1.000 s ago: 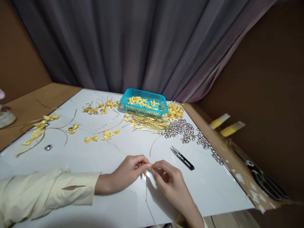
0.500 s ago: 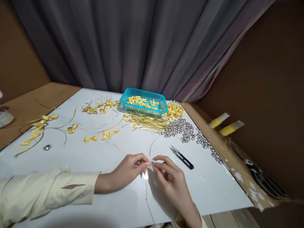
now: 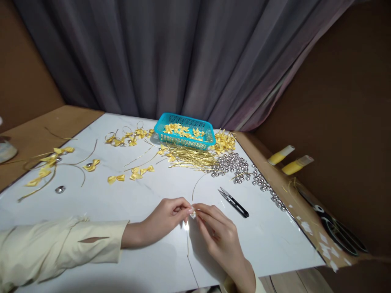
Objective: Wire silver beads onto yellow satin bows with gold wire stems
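My left hand (image 3: 172,215) pinches a small pale piece (image 3: 193,212) between thumb and forefinger, just above the white board. Close on its right, my right hand (image 3: 218,232) has its fingertips together at the same piece, their hold partly hidden. A thin gold cord (image 3: 188,242) hangs below the fingers, and another cord (image 3: 195,185) curves up beyond them. Black thread snips (image 3: 233,202) lie to the right of my right hand. Yellow bows (image 3: 140,173) rest beyond my left hand.
At the back stands a blue basket (image 3: 185,131) of yellow bows, with gold cords (image 3: 192,157) before it. Silver rings (image 3: 233,162) are scattered rightward. Large scissors (image 3: 339,232) and two yellow tubes (image 3: 297,165) lie on the right edge. More bows (image 3: 50,160) lie far left.
The fingers of my right hand have closed inward onto the small piece, the forefinger coming down and left. My left hand has hardly moved.
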### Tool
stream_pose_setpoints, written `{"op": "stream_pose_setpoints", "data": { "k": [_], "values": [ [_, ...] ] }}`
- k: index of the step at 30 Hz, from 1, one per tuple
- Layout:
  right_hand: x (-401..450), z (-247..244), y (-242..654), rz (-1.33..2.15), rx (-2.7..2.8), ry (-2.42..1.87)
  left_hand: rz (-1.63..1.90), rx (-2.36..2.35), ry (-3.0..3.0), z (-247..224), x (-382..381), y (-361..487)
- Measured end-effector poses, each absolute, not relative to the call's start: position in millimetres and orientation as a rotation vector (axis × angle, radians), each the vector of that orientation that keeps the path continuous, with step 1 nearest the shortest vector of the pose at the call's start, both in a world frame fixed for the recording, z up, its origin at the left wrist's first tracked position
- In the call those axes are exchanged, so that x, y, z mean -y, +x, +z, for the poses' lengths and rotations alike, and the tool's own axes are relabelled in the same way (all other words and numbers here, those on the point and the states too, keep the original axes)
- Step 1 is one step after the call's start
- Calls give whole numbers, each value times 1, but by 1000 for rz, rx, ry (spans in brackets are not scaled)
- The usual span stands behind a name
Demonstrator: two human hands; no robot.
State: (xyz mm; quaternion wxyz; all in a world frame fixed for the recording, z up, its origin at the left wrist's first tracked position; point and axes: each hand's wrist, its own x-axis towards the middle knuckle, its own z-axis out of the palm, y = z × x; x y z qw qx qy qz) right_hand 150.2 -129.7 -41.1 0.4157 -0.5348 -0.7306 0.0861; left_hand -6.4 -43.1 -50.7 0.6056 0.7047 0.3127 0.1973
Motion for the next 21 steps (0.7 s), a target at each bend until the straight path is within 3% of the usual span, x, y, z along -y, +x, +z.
{"op": "stream_pose_setpoints", "data": {
  "k": [17, 21],
  "values": [
    [130, -41, 149, 344, 1720, -1377, 462, -719, 1721, -44, 44, -7],
    [131, -41, 149, 386, 1687, -1401, 609, -732, 1932, -45, 45, -9]
  ]
}}
